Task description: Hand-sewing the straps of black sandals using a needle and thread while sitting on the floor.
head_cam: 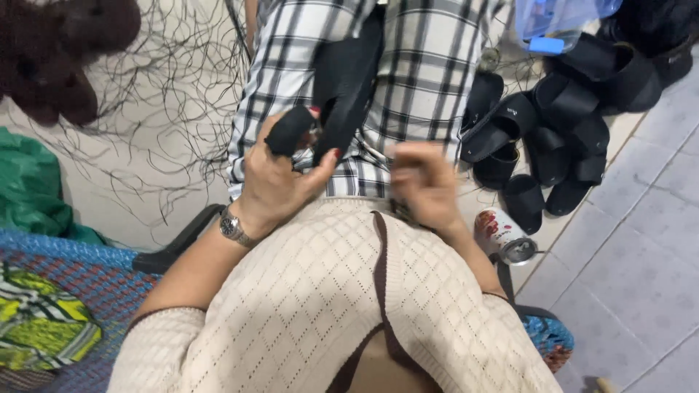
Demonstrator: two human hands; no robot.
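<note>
Cream knit sweater fills the near field. Left hand, wristwatch on the wrist, is clamped on a black sandal, fingers pinching its strap; the sandal rests on the plaid-clad lap. Right hand is blurred, just beside the sandal; cannot tell its grip. A can lies on the floor to the right. Farther off, a pile of black sandals.

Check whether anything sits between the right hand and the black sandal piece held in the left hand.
Nothing visible does. The left hand holds the black sandal piece up over the plaid cloth. The right hand, blurred, is beside it, with only that cloth showing in the gap between them.
</note>
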